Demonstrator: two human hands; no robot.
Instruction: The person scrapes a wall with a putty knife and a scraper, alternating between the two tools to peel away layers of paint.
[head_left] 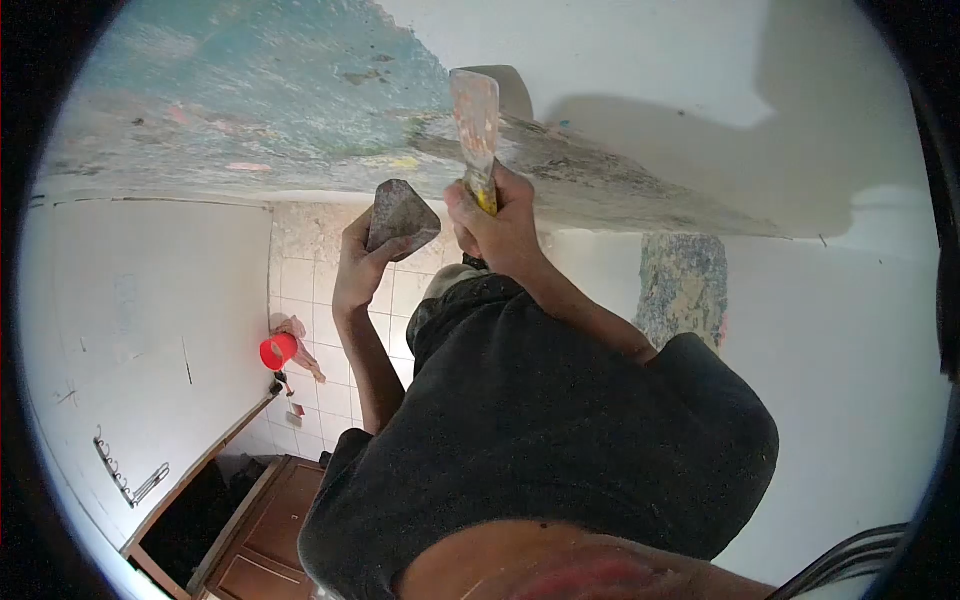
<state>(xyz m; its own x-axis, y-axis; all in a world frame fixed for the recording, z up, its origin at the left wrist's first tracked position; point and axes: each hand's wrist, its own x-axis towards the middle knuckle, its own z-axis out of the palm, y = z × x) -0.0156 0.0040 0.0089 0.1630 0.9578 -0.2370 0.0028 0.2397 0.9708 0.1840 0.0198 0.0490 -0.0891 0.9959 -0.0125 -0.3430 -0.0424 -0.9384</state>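
Note:
A putty knife (476,120) with a yellow handle and a worn, smeared blade is gripped in my right hand (505,220). Its blade points up and overlaps the edge of the patchy wall surface in this view. My left hand (365,260) has its fingers closed on a grey, roughly triangular piece (402,216) with a dusty, stained face; its exact kind I cannot tell. The two hands are side by side in front of my chest. Beyond them the wall (260,90) shows worn blue-green and grey patches beside white paint.
On the tiled floor (330,300) to the left stands a red bucket (277,351), with a pinkish cloth (292,327) beside it. A brown wooden door (265,540) is at lower left. Hooks (115,470) hang on the white left wall. Another mottled patch (685,285) marks the right wall.

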